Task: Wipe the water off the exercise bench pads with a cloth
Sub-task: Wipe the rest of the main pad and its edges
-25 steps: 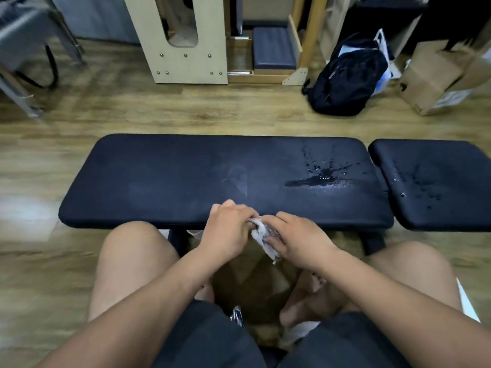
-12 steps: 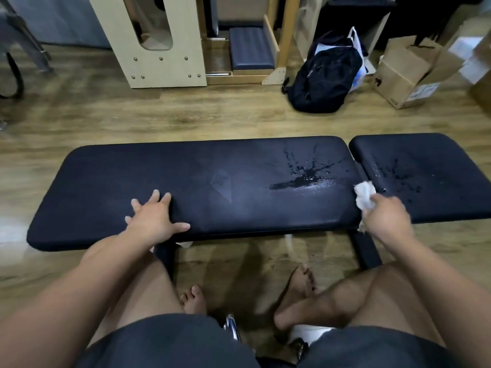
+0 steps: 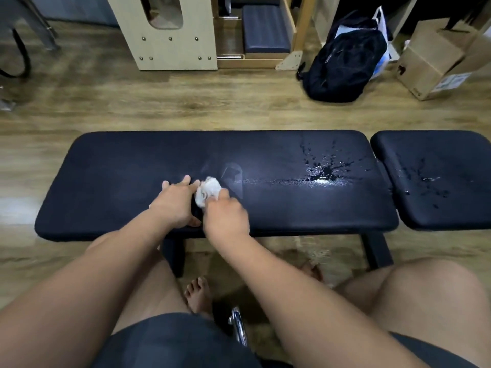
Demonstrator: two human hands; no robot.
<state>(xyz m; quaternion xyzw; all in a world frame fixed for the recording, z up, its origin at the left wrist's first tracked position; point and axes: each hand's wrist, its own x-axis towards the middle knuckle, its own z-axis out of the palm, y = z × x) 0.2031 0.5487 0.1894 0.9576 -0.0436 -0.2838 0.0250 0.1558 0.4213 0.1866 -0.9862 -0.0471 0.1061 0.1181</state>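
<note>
A long dark bench pad (image 3: 119, 176) lies across the view, with a shorter pad (image 3: 438, 160) to its right. A water splash (image 3: 322, 172) glistens on the long pad's right part, and a thin wet streak runs left from it. Droplets (image 3: 422, 181) speckle the short pad. My right hand (image 3: 225, 216) grips a crumpled white cloth (image 3: 208, 192) and holds it against the middle of the long pad. My left hand (image 3: 178, 203) rests flat on the pad right beside the cloth, fingers straight.
Beyond the bench on the wooden floor stand a plywood frame (image 3: 170, 35), a black backpack (image 3: 345, 65) and a cardboard box (image 3: 435, 62). My bare knees and a foot (image 3: 196, 293) sit under the bench's near edge, by its black legs (image 3: 377, 251).
My right hand has swept the cloth left from the gap between the pads to the middle of the long pad, leaving a wet streak. My left hand shifted right and now lies beside the cloth.
</note>
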